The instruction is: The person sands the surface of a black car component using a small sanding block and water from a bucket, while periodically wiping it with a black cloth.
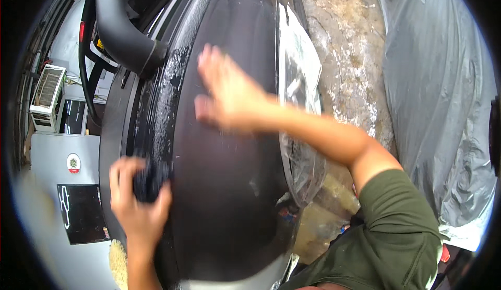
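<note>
A dark, matte car panel (224,196) fills the middle, with a wet, streaky, foamy strip (170,86) along its left edge. My left hand (138,196) grips a soft-looking black object (156,178), possibly a pad or cloth, on that strip at the lower left. My right hand (224,86) is blurred by motion, open and empty over the upper panel, fingers extended; whether it touches the surface I cannot tell. A curved black tube (117,16) rises beside the strip. Crumpled clear plastic film (300,76) lines the panel's right edge.
A wet, stained concrete floor (344,50) runs along the right, beside something under a grey cover (436,107). At the left are a white air-conditioner unit (47,97), a light wall (57,159), a dark glossy panel (81,212) and a fluffy cream pad (119,264).
</note>
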The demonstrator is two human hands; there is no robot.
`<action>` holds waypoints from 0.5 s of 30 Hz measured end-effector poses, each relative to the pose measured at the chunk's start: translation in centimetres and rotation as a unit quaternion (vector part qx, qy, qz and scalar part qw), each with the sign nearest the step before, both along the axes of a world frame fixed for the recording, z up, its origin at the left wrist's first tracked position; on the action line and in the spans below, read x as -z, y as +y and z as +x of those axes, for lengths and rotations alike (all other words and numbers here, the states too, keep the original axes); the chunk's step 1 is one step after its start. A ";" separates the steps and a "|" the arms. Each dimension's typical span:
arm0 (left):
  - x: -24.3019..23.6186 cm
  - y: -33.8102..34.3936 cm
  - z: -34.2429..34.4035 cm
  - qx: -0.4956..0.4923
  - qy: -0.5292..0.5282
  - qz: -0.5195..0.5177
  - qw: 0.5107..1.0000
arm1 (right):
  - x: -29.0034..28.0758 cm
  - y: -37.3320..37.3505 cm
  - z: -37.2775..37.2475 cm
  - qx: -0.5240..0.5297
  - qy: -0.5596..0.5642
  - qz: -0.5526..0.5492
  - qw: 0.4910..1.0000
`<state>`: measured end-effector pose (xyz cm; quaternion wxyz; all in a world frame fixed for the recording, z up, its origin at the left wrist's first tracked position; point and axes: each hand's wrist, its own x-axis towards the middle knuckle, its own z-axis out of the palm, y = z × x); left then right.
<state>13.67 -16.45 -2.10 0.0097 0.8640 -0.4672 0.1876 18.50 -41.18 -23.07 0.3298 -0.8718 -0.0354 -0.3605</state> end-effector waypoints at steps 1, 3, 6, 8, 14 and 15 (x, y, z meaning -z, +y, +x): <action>-0.5 1.8 -1.8 -0.018 -0.003 -0.008 1.000 | 0.8 2.7 -3.5 -0.087 -0.016 -0.024 0.996; -1.1 2.5 -3.0 -0.059 0.008 -0.026 0.998 | -0.2 1.1 -1.2 -0.040 -0.034 -0.024 0.998; -0.7 0.4 -1.9 -0.038 0.026 -0.038 0.998 | -1.9 -11.8 8.9 0.095 0.017 0.125 0.987; -0.5 -0.5 -1.7 -0.008 0.033 -0.041 0.999 | -0.1 -21.2 14.0 0.171 0.004 0.159 0.972; -1.2 1.1 -2.3 -0.058 0.040 -0.016 0.997 | 0.5 -0.1 -1.4 -0.004 -0.097 -0.051 0.994; -1.2 1.3 -2.2 -0.060 0.030 -0.014 0.998 | 0.9 0.2 -2.5 -0.029 -0.083 -0.064 0.994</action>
